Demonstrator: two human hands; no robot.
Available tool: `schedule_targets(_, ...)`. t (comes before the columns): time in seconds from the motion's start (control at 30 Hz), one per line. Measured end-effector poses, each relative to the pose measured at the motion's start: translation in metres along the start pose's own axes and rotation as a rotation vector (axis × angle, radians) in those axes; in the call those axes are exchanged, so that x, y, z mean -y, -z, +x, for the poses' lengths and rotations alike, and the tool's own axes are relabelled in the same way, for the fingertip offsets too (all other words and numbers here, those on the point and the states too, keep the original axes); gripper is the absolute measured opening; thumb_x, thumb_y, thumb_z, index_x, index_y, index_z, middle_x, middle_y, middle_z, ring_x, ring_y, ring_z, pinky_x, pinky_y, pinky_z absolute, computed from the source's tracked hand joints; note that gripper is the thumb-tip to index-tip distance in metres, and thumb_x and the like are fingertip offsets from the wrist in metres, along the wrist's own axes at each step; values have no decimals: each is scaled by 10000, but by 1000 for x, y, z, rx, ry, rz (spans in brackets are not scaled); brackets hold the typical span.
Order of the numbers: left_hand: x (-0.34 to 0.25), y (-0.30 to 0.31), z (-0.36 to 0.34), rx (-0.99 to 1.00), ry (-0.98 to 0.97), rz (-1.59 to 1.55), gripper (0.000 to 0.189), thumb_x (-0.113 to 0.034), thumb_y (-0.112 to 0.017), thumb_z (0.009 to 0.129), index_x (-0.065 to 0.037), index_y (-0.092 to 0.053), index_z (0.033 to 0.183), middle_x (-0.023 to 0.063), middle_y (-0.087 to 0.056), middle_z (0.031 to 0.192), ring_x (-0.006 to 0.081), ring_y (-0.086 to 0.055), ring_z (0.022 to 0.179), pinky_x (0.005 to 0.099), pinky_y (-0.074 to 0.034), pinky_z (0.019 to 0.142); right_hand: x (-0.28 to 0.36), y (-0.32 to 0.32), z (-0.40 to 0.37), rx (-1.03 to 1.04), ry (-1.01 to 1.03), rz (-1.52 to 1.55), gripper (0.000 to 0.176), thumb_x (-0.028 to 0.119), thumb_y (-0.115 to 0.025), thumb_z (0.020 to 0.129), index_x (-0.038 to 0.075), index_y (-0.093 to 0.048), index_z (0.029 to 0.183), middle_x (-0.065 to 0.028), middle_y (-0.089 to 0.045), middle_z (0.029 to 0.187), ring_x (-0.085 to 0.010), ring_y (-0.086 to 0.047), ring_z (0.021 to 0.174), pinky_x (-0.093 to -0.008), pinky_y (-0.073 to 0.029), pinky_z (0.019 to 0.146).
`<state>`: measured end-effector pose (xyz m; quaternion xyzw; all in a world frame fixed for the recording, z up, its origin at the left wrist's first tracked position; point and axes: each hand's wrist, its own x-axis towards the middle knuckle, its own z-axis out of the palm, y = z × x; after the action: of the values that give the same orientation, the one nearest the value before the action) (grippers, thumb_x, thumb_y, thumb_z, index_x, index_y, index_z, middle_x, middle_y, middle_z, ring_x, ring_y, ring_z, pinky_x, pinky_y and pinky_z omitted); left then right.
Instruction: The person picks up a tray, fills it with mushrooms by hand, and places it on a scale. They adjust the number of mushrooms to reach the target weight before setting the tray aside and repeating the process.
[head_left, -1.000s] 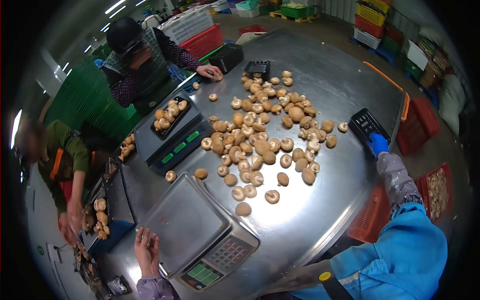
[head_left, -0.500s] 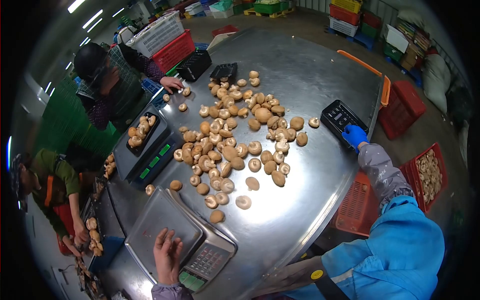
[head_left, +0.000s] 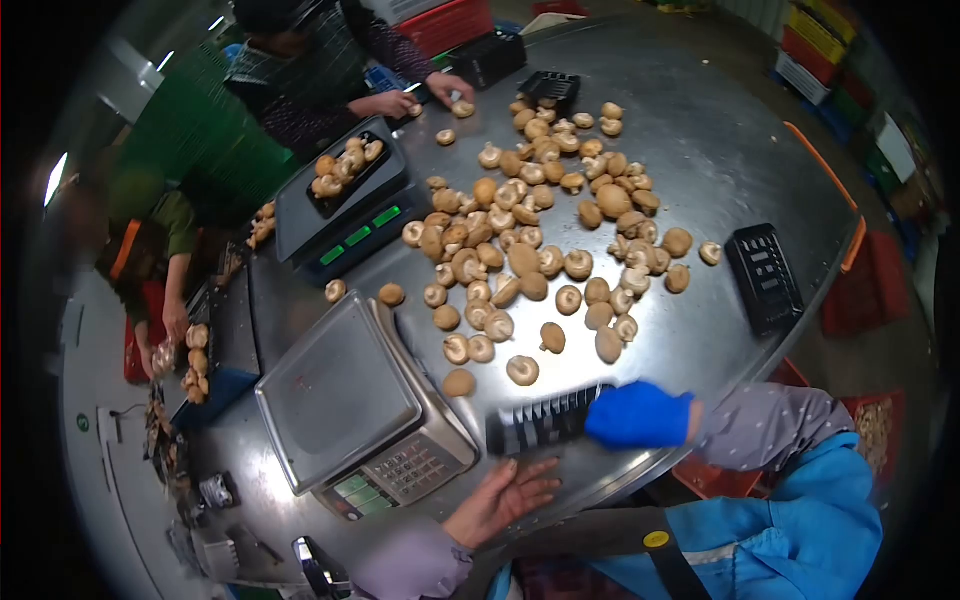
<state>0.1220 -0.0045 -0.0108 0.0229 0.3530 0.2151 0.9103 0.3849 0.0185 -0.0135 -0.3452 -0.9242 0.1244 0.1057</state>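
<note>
Fingers (head_left: 606, 418) of your blue-gloved right hand (head_left: 640, 413): closed round one end of the black ribbed plastic tray (head_left: 540, 427). Bare left hand (head_left: 500, 497): fingers spread, holding nothing, just near of the tray. Tray: motion-blurred, slotted, apparently empty, above the steel table (head_left: 700, 150) at its near edge, right of the grey weighing scale (head_left: 345, 385). Advice: keep it level, support the free end, and stay clear of the loose brown mushrooms (head_left: 530, 250).

Loose mushrooms (head_left: 530, 240) sprawl across the middle of a steel table (head_left: 700, 150). A near scale (head_left: 340, 395) and a far scale (head_left: 350, 245) sit on its left side, an empty black tray (head_left: 765, 277) near the right rim
</note>
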Motion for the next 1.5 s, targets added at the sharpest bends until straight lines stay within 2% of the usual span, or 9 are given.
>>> schedule_targets(0.2,-7,47,46,-294,-111,-378,312,-108,-468,881,134,-405,1068,254,-504,1050,282,-555,933,309,-501,835,-26,-49,52,-46,211,63,62,157,-543,698,112,-526,737,-50,-496,652,-223,-559,591,-345,-455,450)
schedule_targets(0.33,-55,37,80,-275,-314,-422,264,-80,-462,872,141,-418,1010,252,-537,930,278,-579,841,290,-523,781,-80,-33,104,-46,31,406,242,362,-558,789,120,-554,798,-85,-546,736,-265,-566,630,-386,-456,515)
schedule_targets(0.43,-70,32,98,-263,-396,-367,258,-77,-471,868,123,-436,1028,229,-553,935,274,-582,848,291,-519,783,-129,-4,162,-124,-220,602,277,336,-624,775,116,-595,940,-85,-575,892,-266,-552,870,-364,-449,735)
schedule_targets(0.6,-72,33,101,-278,-408,-251,257,-94,-492,868,73,-479,1062,178,-582,989,259,-590,867,300,-508,790,-231,-11,277,-370,-279,200,500,396,-598,747,106,-501,1143,-153,-495,1150,-328,-487,1049,-408,-412,879)
schedule_targets(0.8,-71,26,97,-314,-384,-215,236,-101,-479,884,43,-488,1071,124,-588,1006,230,-576,927,327,-485,841,-306,-32,378,-166,-496,72,690,416,-630,672,138,-406,1262,-151,-460,1230,-341,-471,1091,-416,-400,915)
schedule_targets(0.87,-70,25,96,-318,-380,-227,208,-87,-471,886,12,-503,1066,95,-589,1021,214,-567,952,356,-484,849,-320,-35,382,-16,-494,393,682,363,-660,680,94,-416,1257,-165,-463,1237,-321,-472,1106,-375,-384,941)
schedule_targets(1.03,-73,22,97,-309,-385,-241,209,-87,-478,880,33,-510,1048,115,-589,1015,227,-580,919,331,-491,828,-310,-44,350,-19,-469,454,567,460,-671,673,137,-550,1123,-161,-578,1083,-303,-550,1012,-362,-428,866)
schedule_targets(1.23,-78,26,103,-344,-447,-235,249,-81,-481,863,79,-450,1051,173,-577,955,234,-598,795,251,-522,686,-238,-24,296,297,-351,513,550,543,-640,686,148,-601,1068,-164,-626,966,-305,-601,893,-351,-462,817)
schedule_targets(1.5,-59,49,103,-328,-458,-122,228,-51,-452,864,7,-486,1082,107,-609,918,197,-605,746,253,-497,606,-169,-53,222,397,-347,854,620,560,-609,700,177,-533,1182,-143,-553,1148,-274,-536,1031,-374,-408,891)
